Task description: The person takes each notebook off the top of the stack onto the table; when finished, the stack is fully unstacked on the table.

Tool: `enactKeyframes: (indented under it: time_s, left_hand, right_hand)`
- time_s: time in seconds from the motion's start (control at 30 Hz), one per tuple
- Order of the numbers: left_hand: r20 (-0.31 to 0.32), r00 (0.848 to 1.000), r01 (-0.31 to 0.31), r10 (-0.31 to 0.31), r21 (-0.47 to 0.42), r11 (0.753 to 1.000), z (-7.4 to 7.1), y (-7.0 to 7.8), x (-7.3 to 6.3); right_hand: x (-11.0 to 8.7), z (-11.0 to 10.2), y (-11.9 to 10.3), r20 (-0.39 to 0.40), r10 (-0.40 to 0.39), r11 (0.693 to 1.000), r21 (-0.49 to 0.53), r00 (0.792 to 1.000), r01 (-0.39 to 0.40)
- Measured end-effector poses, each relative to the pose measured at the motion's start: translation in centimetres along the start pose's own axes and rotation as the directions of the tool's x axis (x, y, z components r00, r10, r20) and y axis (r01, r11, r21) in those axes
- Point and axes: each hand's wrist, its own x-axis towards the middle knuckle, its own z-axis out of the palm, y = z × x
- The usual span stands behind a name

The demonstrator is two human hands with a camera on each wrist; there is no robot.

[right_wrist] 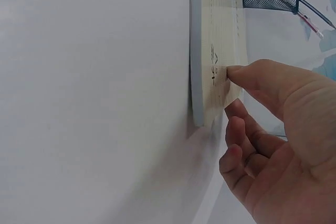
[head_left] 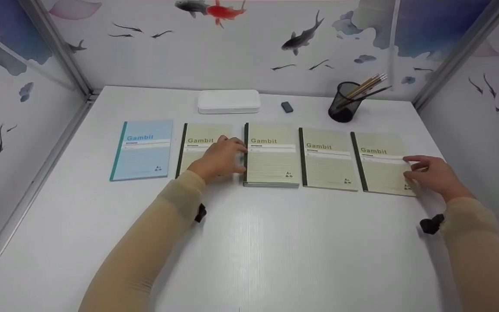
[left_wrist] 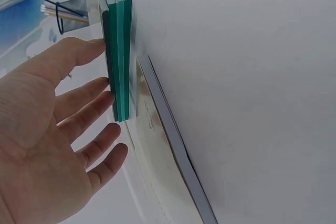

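In the head view, several thin notebooks lie in a row. My left hand [head_left: 221,157] is over an olive notebook [head_left: 195,136], its fingertips against the spine side of the middle stack [head_left: 271,167]. The left wrist view shows relaxed fingers and the thumb touching the stack's spines [left_wrist: 119,61]: one dark, with teal ones below. At the far right, my right hand [head_left: 435,175] pinches the right edge of an olive notebook [head_left: 379,171]. In the right wrist view its thumb [right_wrist: 252,74] rests on the cover, with the other fingers curled beside and below the edge.
A blue notebook [head_left: 143,149] lies at the left end of the row. Another olive notebook [head_left: 329,160] sits right of the stack. Behind are a white case [head_left: 229,102], a dark eraser [head_left: 287,107] and a mesh cup [head_left: 342,104] of pencils. Printed panels enclose the white table.
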Motion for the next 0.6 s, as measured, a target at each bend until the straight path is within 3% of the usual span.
enactKeyframes:
  time_s: [0.13, 0.23, 0.4, 0.6]
  left_hand:
    - [0.003, 1.000, -0.012, 0.012, 0.011, 1.000, 0.1, 0.1, 0.1]
    - [0.009, 1.000, -0.028, 0.028, 0.009, 1.000, 0.0, 0.2, 0.1]
    - [0.018, 1.000, -0.014, 0.014, -0.002, 1.000, -0.1, 0.2, -0.1]
    - [0.019, 1.000, -0.009, 0.009, -0.020, 1.000, -0.2, 0.0, 0.0]
  right_hand:
    - [0.0, -0.2, -0.2, -0.008, -0.015, 0.998, -0.065, 1.000, 0.015]
    - [-0.1, -0.3, -0.4, -0.030, -0.030, 0.998, -0.058, 0.999, 0.028]
    - [0.0, 1.1, -1.9, -0.088, -0.022, 1.000, 0.019, 0.996, 0.024]
    - [-0.2, 3.3, -5.8, -0.189, 0.028, 0.988, 0.155, 0.982, 0.002]
